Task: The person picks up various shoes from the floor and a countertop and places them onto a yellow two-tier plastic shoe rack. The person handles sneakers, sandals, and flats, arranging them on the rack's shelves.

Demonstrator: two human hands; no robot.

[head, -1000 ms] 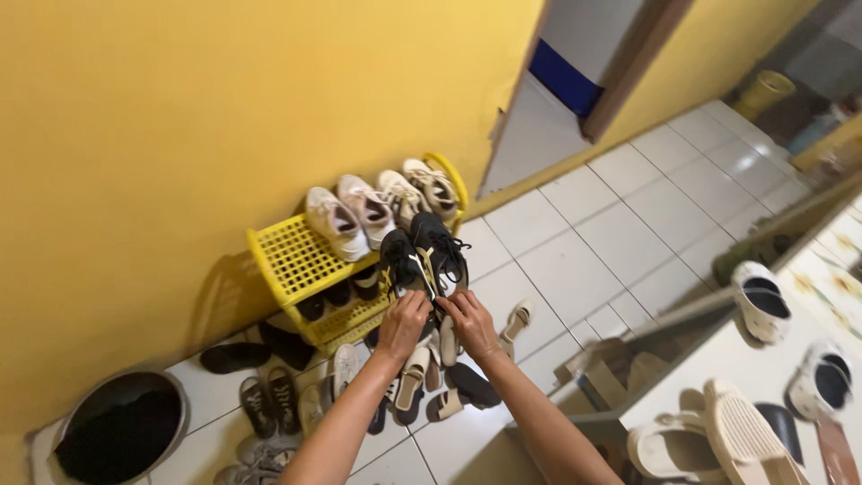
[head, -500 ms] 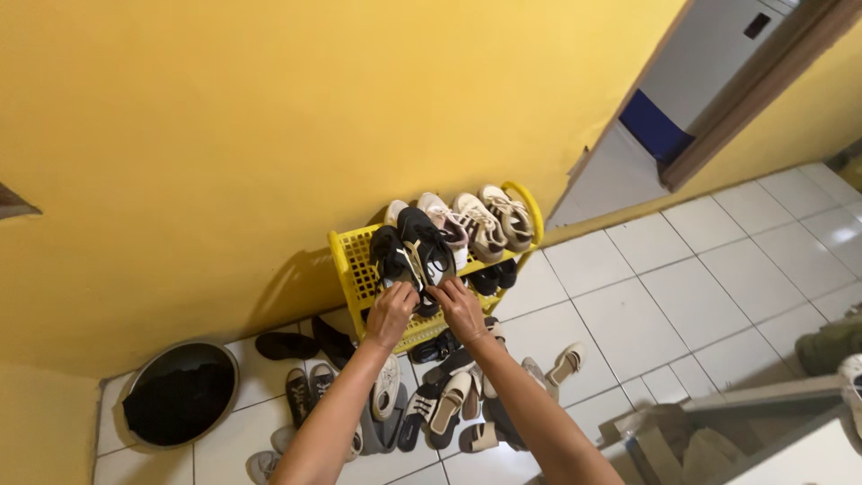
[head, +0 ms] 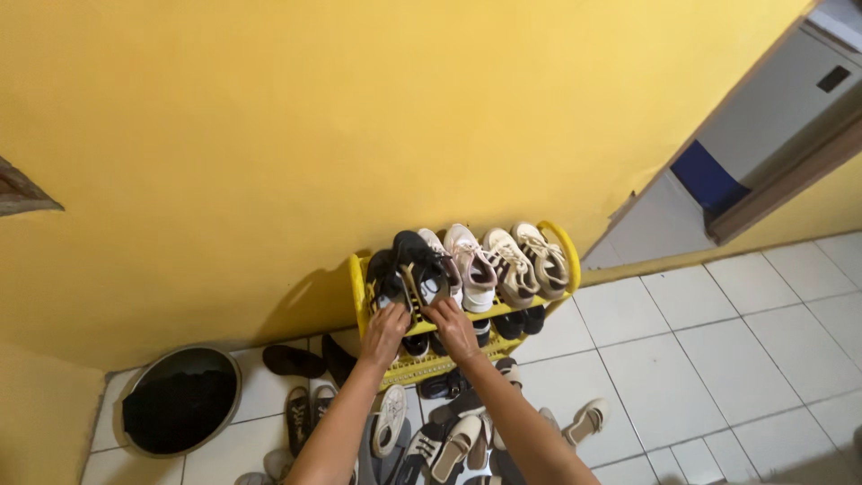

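Black sneakers with pale stripes are sitting as a pair at the left end of the top tier of the yellow rack, toes pointing at the yellow wall. Left hand is gripping the heel of the left shoe; right hand is curling its fingers around the heel of the right one. Both hands are closed on the shoes, no gap showing.

Step in hand, as I'm reading it: seating the pair on the shelf, heels hanging at the front edge. The right black shoe is lying against the neighbouring white sneaker, possibly overlapping its side, so the next move is probably calling for a straight push back with both shoes kept parallel, and care not to shove the white one sideways.

Materials and shapes:
- Rack: moulded plastic, lattice shelves, rounded loop handle at the right end, two tiers visible. Lower tier is carrying dark shoes, mostly hidden.
- Black pair: low-profile uppers, matte, looking like synthetic or suede; can't tell which.
- Beige sneakers further right: laced, mesh-like uppers, soles worn.
- Floor: glossy white square tiles, dark grout.
- Loose footwear on the tiles under the forearms: strappy sandals, small dark canvas shoes, black flats.
- Round metal basin at the left, dull rim, dark cloth inside.
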